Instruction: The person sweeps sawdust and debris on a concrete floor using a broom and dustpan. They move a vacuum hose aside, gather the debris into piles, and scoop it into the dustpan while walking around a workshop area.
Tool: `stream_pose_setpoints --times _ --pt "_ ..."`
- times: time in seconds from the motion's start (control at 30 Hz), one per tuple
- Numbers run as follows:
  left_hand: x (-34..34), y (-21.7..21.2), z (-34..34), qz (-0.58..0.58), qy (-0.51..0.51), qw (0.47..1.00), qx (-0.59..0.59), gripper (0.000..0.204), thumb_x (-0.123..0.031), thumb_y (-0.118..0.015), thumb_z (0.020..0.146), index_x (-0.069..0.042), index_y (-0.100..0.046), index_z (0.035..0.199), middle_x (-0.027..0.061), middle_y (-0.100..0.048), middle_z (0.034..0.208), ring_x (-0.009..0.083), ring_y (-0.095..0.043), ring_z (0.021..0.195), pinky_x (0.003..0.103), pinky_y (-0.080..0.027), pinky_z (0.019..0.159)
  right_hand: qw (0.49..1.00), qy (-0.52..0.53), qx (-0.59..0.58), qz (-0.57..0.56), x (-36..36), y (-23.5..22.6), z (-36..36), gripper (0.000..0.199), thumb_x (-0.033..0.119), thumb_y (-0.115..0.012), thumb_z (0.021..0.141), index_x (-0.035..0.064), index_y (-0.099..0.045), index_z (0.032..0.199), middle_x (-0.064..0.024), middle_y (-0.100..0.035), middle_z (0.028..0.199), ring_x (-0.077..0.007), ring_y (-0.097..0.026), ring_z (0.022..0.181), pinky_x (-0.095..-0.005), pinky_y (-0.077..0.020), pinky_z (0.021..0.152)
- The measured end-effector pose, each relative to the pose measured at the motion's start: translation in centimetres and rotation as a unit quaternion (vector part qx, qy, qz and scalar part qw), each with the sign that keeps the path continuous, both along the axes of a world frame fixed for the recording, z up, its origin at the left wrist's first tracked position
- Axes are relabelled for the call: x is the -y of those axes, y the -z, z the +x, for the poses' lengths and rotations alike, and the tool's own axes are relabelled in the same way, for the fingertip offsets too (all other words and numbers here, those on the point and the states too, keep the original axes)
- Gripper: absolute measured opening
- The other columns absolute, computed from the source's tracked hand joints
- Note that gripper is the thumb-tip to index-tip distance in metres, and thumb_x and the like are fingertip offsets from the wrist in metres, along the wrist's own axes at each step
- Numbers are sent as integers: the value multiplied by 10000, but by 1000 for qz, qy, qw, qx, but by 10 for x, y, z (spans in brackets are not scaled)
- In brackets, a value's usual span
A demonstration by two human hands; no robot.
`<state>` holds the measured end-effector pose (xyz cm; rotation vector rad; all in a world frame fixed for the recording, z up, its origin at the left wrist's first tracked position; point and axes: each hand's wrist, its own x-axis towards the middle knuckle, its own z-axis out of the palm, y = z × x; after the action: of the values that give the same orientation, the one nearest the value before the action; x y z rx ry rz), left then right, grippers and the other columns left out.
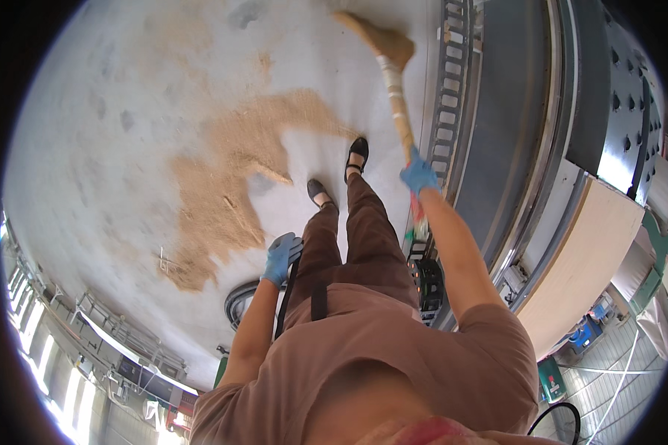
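Left of the frame's centre, tan sawdust spreads in a ragged patch over the grey floor. Below it, the blue-gloved left hand hangs beside a black strap — whether it grips the strap, I cannot tell. Two black shoes stand at centre. The broom slants from top centre, head uppermost, down to the blue-gloved right hand — wrapped round its handle. At right lies a pale panel.
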<state>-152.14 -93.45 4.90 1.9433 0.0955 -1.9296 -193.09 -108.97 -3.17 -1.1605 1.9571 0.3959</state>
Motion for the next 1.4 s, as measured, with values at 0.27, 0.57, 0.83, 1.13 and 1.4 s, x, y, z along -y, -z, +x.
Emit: stream_pose_setpoints --times 0.27,0.57,0.83,1.13,1.4 --pt "-88 23 100 30 -24 997 -72 137 -224 -550 964 -100 -608 965 33 -639 876 131 -563 682 240 -473 597 915 358 187 22 -78 73 20 629 -17 -611 737 -20 -429 1339 -214 -681 869 -320 -703 612 -417 -579 512" --pt "-71 27 124 74 41 995 59 332 -324 -620 926 -70 -609 1139 98 -694 1043 210 -670 901 371 -546 787 815 417 389 104 -165 -76 179 692 -72 -604 747 45 -378 1390 -124 -612 739 -240 -626 539 -359 -522 476" --pt "-72 33 129 -38 40 998 39 327 -321 -631 930 -71 -628 1140 100 -700 1077 217 -681 952 346 -537 851 823 439 354 71 -218 -165 155 853 -44 -622 754 80 -287 1529 -127 -623 768 -222 -612 550 -352 -514 491" --pt "-148 40 145 72 29 994 72 418 -364 -627 913 -59 -596 1197 81 -690 1004 182 -657 807 326 -527 700 757 564 329 40 -174 -46 138 195 5 -612 795 26 -531 971 -125 -613 746 -261 -630 574 -400 -546 510" --pt "-141 4 145 64 -33 995 71 199 -351 -615 902 -155 -583 897 29 -657 807 186 -642 735 302 -489 636 647 550 512 127 -73 1 321 83 30 -637 813 18 -578 869 -114 -607 713 -255 -617 601 -399 -539 550"
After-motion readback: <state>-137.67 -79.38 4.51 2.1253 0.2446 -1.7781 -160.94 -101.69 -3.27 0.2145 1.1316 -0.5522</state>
